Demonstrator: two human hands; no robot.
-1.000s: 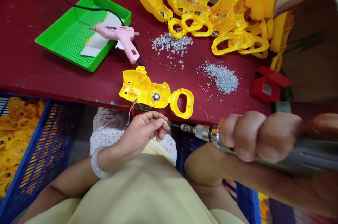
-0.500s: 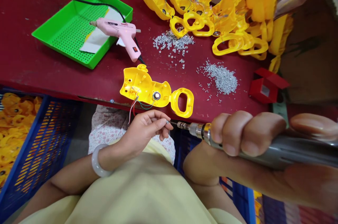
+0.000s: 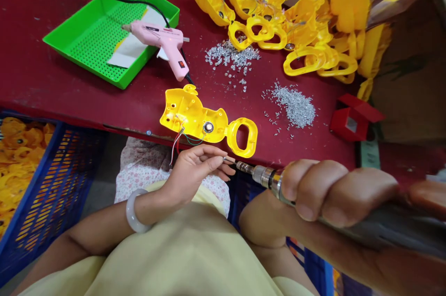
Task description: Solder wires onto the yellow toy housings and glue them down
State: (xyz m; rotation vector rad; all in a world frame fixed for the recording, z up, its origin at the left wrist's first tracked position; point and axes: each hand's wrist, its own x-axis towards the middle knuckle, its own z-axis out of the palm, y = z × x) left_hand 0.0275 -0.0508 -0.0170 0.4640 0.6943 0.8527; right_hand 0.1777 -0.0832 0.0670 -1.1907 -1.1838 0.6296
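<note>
Small print runs along the barrel of the pink glue gun [image 3: 160, 38] (too small to read), which rests across the rim of a green tray [image 3: 87, 64]. In that perforated tray lies a white sheet [image 3: 128, 54] with a yellow edge. Yellow parts [image 3: 21, 161] fill the blue basket [image 3: 69, 194] at left; the red box [image 3: 348, 121] stands open, its contents unclear.

The right hand [image 3: 336, 191] is wrapped around a power screwdriver [image 3: 263, 175] — its bit pointing at the left hand [image 3: 195, 170], whose thumb and fingers pinch a small silvery piece [image 3: 227, 160] at the tip. Just beyond, the yellow shell [image 3: 188, 112] lies hollow side up at the table's edge, wires trailing over.
</note>
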